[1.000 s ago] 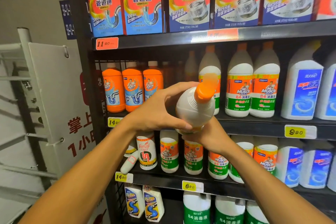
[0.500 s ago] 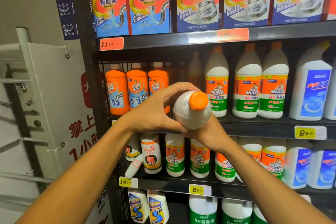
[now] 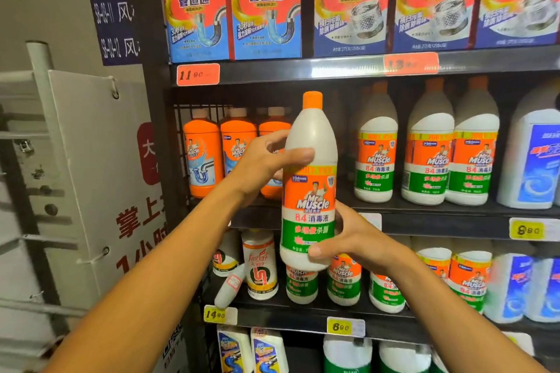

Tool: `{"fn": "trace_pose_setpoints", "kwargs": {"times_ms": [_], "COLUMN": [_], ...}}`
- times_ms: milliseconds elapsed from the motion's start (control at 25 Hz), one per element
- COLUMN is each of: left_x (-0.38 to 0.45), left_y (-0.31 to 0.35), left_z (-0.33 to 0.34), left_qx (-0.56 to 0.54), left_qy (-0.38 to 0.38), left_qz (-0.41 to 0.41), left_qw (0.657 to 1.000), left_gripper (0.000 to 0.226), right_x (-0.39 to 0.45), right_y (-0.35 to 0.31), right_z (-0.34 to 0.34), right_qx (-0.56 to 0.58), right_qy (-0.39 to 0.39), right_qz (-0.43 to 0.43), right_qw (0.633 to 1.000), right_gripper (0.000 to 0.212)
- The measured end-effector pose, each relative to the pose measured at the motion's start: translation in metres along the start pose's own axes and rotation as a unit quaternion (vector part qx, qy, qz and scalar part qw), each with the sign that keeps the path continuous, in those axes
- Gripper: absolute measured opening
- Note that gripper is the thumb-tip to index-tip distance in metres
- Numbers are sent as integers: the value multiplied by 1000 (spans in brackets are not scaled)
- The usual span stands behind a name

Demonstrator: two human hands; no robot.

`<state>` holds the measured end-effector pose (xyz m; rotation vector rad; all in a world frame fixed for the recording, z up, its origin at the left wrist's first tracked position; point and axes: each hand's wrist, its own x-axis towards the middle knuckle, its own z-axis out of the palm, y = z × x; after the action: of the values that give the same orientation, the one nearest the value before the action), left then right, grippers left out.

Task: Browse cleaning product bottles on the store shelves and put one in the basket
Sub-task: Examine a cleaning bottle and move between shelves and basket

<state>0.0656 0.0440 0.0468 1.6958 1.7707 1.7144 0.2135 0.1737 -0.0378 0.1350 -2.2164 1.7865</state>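
I hold a white Mr Muscle bottle (image 3: 310, 179) with an orange cap upright in front of the middle shelf, its orange and green label facing me. My left hand (image 3: 266, 163) grips its upper body, thumb across the front. My right hand (image 3: 348, 236) grips its lower part near the base. No basket is in view.
Matching white bottles (image 3: 427, 154) and orange drain-cleaner bottles (image 3: 201, 154) stand on the middle shelf. Boxed cleaners (image 3: 266, 6) fill the top shelf. Smaller bottles (image 3: 262, 266) line the lower shelf, one lying tipped. A white sign panel (image 3: 91, 179) and rack stand at left.
The bottle was tilted with its cap pointing at me; now it stands upright with the label facing me. Both hands stayed on it and rose slightly.
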Motion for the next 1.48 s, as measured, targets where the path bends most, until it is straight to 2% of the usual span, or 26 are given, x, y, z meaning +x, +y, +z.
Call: {"fn": "trace_pose_setpoints", "kwargs": {"times_ms": [80, 160, 280, 400, 560, 680, 800, 880, 1000, 1120, 1200, 1360, 1480], "left_x": [5, 8, 16, 24, 33, 37, 37, 36, 30, 19, 13, 9, 13], "left_y": [-2, -3, -4, -3, -4, -5, -6, -6, -6, -3, -2, -2, 5], "left_z": [0, 1, 4, 5, 4, 1, 1, 3, 2, 0, -1, -5, 1], "left_qx": [5, -1, -26, -74, -137, -180, -176, -158, -127, -118, -113, -142, -46], "left_qy": [29, 54, 59, 16, -33, -56, -46, -20, 26, 25, 14, -30, -21], "left_qz": [-29, -58, -129, -221, -270, -294, -285, -257, -178, -93, -48, -37, -59], "left_qw": [999, 997, 990, 972, 952, 937, 941, 953, 975, 988, 992, 989, 997], "left_gripper": [44, 36, 46, 61, 72, 67, 70, 71, 55, 50, 54, 57, 40], "right_x": [-3, -4, -2, 1, 4, 6, 7, 6, 3, 2, 1, 1, 5], "right_y": [-4, -11, -21, -36, -48, -54, -52, -48, -42, -33, -26, -22, -20], "right_z": [7, 15, 23, 31, 30, 30, 28, 26, 20, 13, 8, 12, 26], "right_qx": [70, 157, 328, 386, 358, 351, 342, 332, 268, 153, 100, -15, -74], "right_qy": [-23, -13, 21, 19, 43, 55, 54, 56, 49, 36, 41, 119, 218], "right_qz": [21, 28, 28, 34, 68, 64, 67, 63, 41, 28, 13, -12, -51], "right_qw": [997, 987, 944, 922, 930, 932, 936, 940, 961, 987, 994, 993, 972], "right_gripper": [98, 98, 91, 77, 68, 68, 69, 69, 77, 83, 78, 49, 48]}}
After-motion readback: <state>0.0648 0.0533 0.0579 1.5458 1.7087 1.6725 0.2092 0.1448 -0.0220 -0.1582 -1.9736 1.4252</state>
